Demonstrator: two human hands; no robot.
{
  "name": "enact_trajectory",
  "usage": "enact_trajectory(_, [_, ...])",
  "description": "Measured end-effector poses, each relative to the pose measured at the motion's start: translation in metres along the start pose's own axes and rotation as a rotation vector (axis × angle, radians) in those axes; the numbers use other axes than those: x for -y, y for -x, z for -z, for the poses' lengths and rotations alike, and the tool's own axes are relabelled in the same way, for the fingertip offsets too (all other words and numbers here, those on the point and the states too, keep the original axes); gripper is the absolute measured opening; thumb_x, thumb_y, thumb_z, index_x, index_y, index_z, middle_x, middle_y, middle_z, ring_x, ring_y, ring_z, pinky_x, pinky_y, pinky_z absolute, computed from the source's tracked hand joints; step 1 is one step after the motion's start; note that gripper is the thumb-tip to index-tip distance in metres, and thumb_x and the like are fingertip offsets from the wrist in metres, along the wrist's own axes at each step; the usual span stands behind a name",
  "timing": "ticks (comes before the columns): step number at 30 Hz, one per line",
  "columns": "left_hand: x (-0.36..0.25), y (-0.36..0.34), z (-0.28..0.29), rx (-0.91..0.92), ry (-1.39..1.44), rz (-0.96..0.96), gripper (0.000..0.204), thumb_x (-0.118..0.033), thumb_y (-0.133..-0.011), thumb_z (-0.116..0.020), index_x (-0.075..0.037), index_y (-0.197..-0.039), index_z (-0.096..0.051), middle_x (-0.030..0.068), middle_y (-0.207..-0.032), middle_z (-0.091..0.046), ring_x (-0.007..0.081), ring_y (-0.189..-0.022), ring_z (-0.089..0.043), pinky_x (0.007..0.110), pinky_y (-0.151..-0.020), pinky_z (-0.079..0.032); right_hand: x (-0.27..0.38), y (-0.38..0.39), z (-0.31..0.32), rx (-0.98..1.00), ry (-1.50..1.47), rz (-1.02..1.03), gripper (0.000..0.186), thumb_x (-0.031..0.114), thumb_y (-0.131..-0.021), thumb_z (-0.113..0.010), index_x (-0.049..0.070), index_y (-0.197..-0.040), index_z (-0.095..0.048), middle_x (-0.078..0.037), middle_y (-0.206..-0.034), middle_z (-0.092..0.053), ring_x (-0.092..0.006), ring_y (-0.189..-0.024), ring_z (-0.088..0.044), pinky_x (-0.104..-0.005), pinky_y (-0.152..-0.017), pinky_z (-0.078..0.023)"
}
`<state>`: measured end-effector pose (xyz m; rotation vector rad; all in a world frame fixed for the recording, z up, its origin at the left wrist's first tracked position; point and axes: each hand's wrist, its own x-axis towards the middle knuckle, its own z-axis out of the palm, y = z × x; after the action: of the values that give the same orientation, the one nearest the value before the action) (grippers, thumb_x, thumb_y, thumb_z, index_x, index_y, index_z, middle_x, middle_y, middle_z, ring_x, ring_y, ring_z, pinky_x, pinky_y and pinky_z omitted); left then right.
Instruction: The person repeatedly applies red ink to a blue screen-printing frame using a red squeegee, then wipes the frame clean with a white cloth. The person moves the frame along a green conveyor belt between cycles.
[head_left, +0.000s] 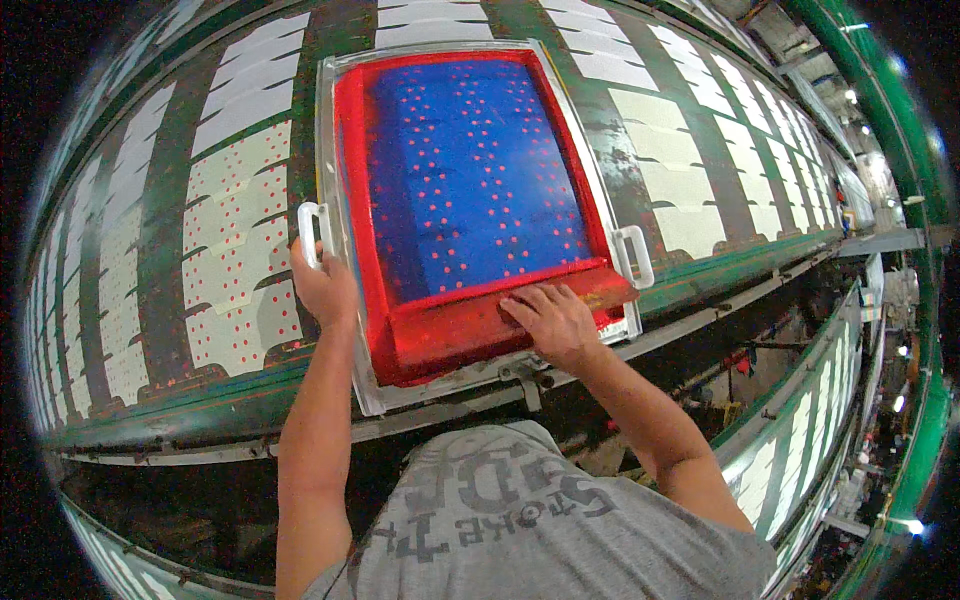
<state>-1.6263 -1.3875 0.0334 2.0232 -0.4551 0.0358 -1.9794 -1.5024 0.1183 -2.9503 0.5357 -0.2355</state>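
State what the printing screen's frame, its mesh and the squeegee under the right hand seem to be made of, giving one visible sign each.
Frame: probably aluminium; pale grey, dull sheen.
Mesh: likely fine coated fabric; flat, blue, with dot openings showing red.
Squeegee: unclear under wet, glossy red ink; maybe wood or plastic.

Single head-worn fisheye view, close above the long green table [160, 250], facing steeply down and forward
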Motion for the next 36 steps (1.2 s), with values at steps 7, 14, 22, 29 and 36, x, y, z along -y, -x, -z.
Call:
enact_trajectory(7, [-0.004,0.003,-0.001,-0.024,-0.038,0.002,0.051,-0.003,-0.103,-0.06,0.002,-0.153,-0.052,0.0211,-0.127,-0.071,0.0356,-0.118,-0.071,0.047,-0.102,-0.055,-0.087,-0.129,-0.017,-0.075,0.064,0.049,0.04,0.013,-0.091,-0.067,0.015,-0.13,-0.075,-0.012,-0.12,-0.074,-0.0334,-0.111,-0.073,-0.0486,-0.099,-0.057])
enact_trajectory(14, [-0.008,0.0,-0.004,-0.052,-0.197,-0.003,0.045,-0.009,-0.107,-0.062,0.003,-0.15,-0.056,0.022,-0.128,-0.07,0.0334,-0.112,-0.072,0.042,-0.089,-0.06,-0.177,-0.286,-0.029,-0.018,0.082,0.003,0.048,0.005,-0.086,-0.069,0.018,-0.131,-0.076,-0.015,-0.124,-0.075,-0.037,-0.111,-0.075,-0.0506,-0.098,-0.06])
enact_trajectory(22, [-0.007,0.003,-0.009,-0.081,-0.201,0.037,0.045,-0.008,-0.106,-0.062,0.001,-0.15,-0.056,0.0207,-0.127,-0.07,0.0331,-0.111,-0.072,0.044,-0.091,-0.059,-0.251,-0.428,-0.024,0.127,0.138,-0.029,0.047,0.011,-0.092,-0.063,0.017,-0.137,-0.074,-0.017,-0.136,-0.075,-0.0382,-0.123,-0.072,-0.0515,-0.107,-0.058])
enact_trajectory(29, [-0.001,0.003,-0.006,-0.067,-0.241,-0.005,0.046,-0.006,-0.102,-0.062,0.001,-0.147,-0.057,0.0204,-0.123,-0.07,0.0342,-0.112,-0.07,0.046,-0.097,-0.056,-0.285,-0.475,-0.027,0.07,0.185,-0.035,0.05,0.016,-0.095,-0.06,0.016,-0.143,-0.069,-0.018,-0.134,-0.075,-0.0385,-0.127,-0.07,-0.0538,-0.111,-0.055])
enact_trajectory(36, [-0.012,0.001,-0.007,-0.052,-0.263,0.095,0.045,-0.004,-0.1,-0.062,0.001,-0.145,-0.058,0.0193,-0.124,-0.069,0.0333,-0.114,-0.069,0.045,-0.1,-0.055,-0.295,-0.473,-0.025,0.129,0.172,0.084,0.051,0.02,-0.09,-0.064,0.014,-0.14,-0.072,-0.02,-0.129,-0.076,-0.0415,-0.124,-0.07,-0.053,-0.11,-0.055])
